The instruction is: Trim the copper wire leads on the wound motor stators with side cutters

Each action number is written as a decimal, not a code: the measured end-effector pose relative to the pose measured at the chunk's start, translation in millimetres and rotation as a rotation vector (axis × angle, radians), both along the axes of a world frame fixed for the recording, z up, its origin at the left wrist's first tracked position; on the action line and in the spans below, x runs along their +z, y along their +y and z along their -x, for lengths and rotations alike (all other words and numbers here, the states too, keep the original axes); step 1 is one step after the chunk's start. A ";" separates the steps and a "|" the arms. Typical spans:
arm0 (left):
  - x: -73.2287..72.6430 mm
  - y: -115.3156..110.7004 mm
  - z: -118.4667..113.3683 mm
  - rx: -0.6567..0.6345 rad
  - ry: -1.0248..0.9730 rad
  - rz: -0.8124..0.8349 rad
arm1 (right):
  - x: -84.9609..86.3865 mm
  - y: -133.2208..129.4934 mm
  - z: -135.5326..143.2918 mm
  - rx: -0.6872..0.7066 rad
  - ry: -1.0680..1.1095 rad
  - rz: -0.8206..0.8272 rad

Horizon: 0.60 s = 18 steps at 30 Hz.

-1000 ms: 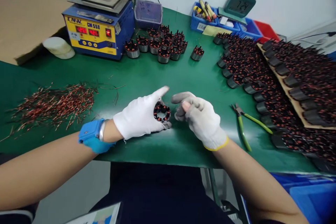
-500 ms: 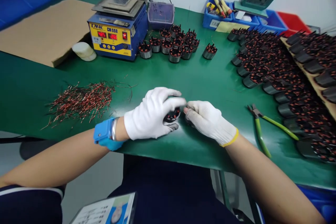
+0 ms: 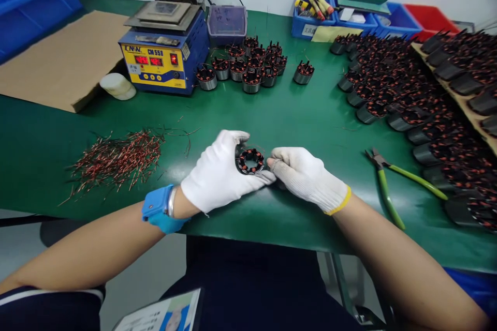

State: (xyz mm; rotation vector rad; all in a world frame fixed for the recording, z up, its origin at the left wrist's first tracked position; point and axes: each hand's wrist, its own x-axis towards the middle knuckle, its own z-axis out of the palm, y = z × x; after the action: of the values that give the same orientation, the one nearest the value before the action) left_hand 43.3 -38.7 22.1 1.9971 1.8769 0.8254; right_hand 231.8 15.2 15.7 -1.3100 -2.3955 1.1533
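My left hand, in a white glove, is wrapped round a motor stator close to the table's front edge. The stator is a ring with copper windings and black insulation, its open top facing up. Just right of it is my gloved right hand, its thumb and fingers pinched together beside the stator's rim. Whatever lies in that pinch is too small or hidden to make out. A thin wire seems to stick out at the stator's far side.
Green-handled cutters lie on the right, before rows of stators. Copper wire scraps are heaped at left. Behind stand a blue CM558 solder pot, a stator cluster, a lone stator and a blue tool bin.
My left fingers have moved off the stator's top, so its ring now shows fully, and they grip it from the side. My right hand stays pinched beside it. The view has shifted slightly.
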 end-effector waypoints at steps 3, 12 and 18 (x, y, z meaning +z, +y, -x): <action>-3.7 3.9 -4.4 -0.032 -0.006 0.186 | 3.8 -0.5 2.4 -0.152 -0.100 -0.089; -6.4 4.9 0.4 -0.244 -0.302 0.315 | 4.0 4.9 -8.2 -0.056 0.071 0.032; -4.0 9.2 6.1 -0.285 -0.294 0.401 | 2.0 8.2 -8.4 -0.264 0.005 -0.104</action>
State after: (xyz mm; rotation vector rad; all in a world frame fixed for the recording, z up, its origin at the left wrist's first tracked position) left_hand 37.2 -29.5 18.1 1.7296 1.4193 0.5707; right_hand 240.2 23.4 17.7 -1.5287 -2.1643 0.9448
